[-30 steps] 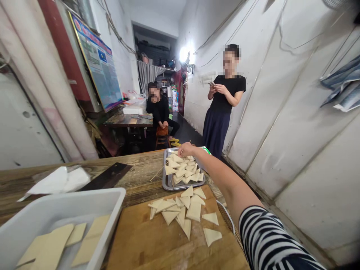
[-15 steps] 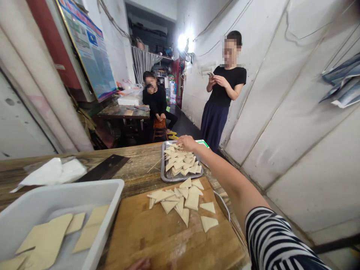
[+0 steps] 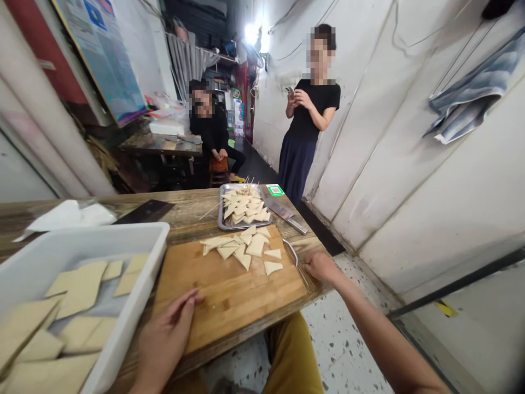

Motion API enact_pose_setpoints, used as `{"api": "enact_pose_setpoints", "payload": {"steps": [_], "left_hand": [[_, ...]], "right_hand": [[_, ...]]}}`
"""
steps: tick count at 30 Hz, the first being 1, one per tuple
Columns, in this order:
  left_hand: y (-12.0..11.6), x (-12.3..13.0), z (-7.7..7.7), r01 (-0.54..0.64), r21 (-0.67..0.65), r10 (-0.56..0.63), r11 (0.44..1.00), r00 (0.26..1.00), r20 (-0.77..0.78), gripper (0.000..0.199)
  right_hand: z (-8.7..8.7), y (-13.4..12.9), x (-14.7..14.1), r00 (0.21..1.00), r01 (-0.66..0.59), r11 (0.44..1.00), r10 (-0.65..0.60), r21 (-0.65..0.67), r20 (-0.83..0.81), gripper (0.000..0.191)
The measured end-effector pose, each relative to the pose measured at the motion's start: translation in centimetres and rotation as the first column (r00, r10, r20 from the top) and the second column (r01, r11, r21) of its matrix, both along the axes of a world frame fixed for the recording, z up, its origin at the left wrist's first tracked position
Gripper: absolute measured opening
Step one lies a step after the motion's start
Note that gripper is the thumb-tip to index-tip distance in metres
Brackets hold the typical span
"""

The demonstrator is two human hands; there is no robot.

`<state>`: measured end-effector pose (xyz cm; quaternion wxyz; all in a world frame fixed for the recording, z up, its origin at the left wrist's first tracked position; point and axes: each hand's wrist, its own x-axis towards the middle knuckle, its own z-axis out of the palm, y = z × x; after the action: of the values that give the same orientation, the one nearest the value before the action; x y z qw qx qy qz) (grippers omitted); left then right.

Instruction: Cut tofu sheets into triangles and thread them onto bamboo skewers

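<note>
- My left hand [image 3: 166, 334]: fingers spread, palm down on the near edge of the pale wooden cutting board [image 3: 229, 306], pinching nothing, just beside the white rectangular plastic tub [image 3: 102, 234].
- My right hand [image 3: 322, 267]: curled at the board's right edge, near a thin curved steel wire tool [image 3: 290, 251]. Fingers are partly hidden, so I cannot tell whether they pinch anything.
- Neither hand touches the cream triangular bean curd pieces [image 3: 246, 246], piled loosely mid-board.
- Tub holds flat cream bean curd slabs [image 3: 80, 287].
- Beyond the board: rectangular steel tray [image 3: 220, 210] of skewered triangles [image 3: 241, 205], beside a steel cleaver [image 3: 283, 210].
- Layout, my judgement: board sits between tub and tray, keeping all 3 within reach of my 2 hands.
</note>
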<state>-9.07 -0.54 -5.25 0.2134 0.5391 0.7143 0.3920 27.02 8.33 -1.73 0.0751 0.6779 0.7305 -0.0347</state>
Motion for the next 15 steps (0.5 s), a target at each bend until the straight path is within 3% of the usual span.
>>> {"api": "enact_pose_setpoints", "payload": {"steps": [5,9,12,15], "left_hand": [[1.8,2.3,0.7,0.132,0.094,-0.122,0.987,0.987,-0.105,0.041],[6.4,3.7,1.3,0.348,0.242,-0.24,0.906,0.891,-0.384,0.041],[10.4,3.7,2.4,0.345,0.134,-0.226,0.929,0.816,-0.532,0.044],[13.1,3.4,3.7,0.37,-0.058,-0.342,0.927,0.772,-0.536,0.048]], "right_hand": [[-1.6,-1.9,-0.7,0.992,0.109,0.994,-0.11,-0.006,-0.061,0.022],[-1.4,-1.4,-0.7,0.982,0.169,0.985,-0.172,-0.042,-0.083,0.023],[-1.0,-1.3,-0.7,0.978,0.182,0.981,-0.187,-0.063,-0.095,0.023],[-0.7,-1.4,-0.7,0.977,0.183,0.981,-0.189,-0.068,-0.097,0.023]]}}
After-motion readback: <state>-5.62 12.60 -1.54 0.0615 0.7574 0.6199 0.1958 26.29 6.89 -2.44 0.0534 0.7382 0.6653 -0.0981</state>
